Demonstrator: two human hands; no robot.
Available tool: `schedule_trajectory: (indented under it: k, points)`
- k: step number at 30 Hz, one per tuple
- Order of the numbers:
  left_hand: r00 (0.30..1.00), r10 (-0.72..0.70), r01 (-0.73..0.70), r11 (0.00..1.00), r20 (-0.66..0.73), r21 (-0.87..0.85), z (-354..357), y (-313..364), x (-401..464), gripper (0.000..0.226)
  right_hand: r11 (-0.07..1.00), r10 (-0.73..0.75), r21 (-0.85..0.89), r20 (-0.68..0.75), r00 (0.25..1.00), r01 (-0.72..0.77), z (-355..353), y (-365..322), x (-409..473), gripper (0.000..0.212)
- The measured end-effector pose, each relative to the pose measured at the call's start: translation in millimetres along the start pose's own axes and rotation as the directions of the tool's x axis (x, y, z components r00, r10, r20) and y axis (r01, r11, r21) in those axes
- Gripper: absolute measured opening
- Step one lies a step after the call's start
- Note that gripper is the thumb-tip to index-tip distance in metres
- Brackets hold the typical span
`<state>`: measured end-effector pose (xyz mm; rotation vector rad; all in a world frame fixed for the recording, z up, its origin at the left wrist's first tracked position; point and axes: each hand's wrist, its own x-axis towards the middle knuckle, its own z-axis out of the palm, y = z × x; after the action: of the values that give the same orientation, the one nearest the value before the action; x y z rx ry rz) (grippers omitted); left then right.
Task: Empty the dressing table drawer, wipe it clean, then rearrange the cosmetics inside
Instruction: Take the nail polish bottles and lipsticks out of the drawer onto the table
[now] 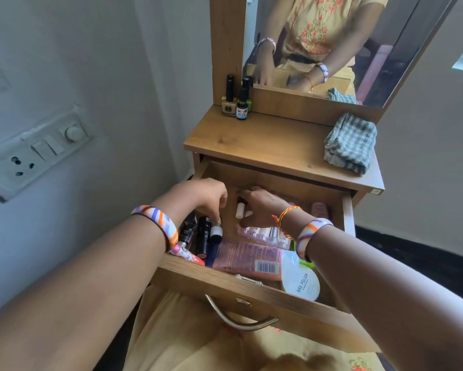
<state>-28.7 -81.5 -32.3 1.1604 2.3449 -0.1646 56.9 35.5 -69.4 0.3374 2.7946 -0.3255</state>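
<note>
Wooden drawer [251, 286], glossy cylindrical bottles, soft pink tube [247, 257].

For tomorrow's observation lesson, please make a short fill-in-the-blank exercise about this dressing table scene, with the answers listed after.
1. The checked cloth lies folded on the dressing table top, to the ____ of the nail polish bottles.
2. The drawer is pulled ____.
3. The white round tub in the drawer reads NAIL ____.
4. The left hand pinches a small ____-capped bottle.

Answers: right; open; POLISH; white
</note>
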Motion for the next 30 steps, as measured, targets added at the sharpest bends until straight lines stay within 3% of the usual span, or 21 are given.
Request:
schedule_trajectory:
  k: [5,11,14,21,24,27,30]
  points:
    - [0.994,-0.076,0.066,0.99,0.082,0.128,-14,6,-6,0.049,0.995,-0.008,0.101,0.032,0.999,0.004,1,-2,6,0.056]
    - [0.961,-0.12,0.014,0.921,0.247,0.39,-13,12,-15,0.057,0.999,-0.005,0.034,-0.033,0.999,0.006,7,-3,13,0.037]
    - [0.969,-0.127,0.01,0.878,0.213,0.479,-4,16,-19,0.051,1.0,-0.013,-0.013,-0.055,0.998,0.013,7,-5,13,0.034]
    - [0.988,-0.102,0.041,0.895,0.114,0.444,-6,17,-29,0.04,0.997,-0.038,-0.069,-0.078,0.996,0.033,13,-10,10,0.032]
    - [0.998,-0.029,0.005,0.941,0.064,0.34,-11,15,-31,0.033,0.997,-0.045,-0.074,-0.088,0.995,0.039,13,-14,10,0.032]
    - [0.983,0.058,-0.094,0.975,0.175,0.204,-13,19,-30,0.017,0.995,-0.054,-0.085,-0.076,0.996,0.047,7,-20,7,0.034]
    - [0.951,0.018,-0.103,0.959,0.308,0.262,-4,23,-29,0.016,0.995,-0.091,-0.049,-0.054,0.994,0.089,3,-23,3,0.031]
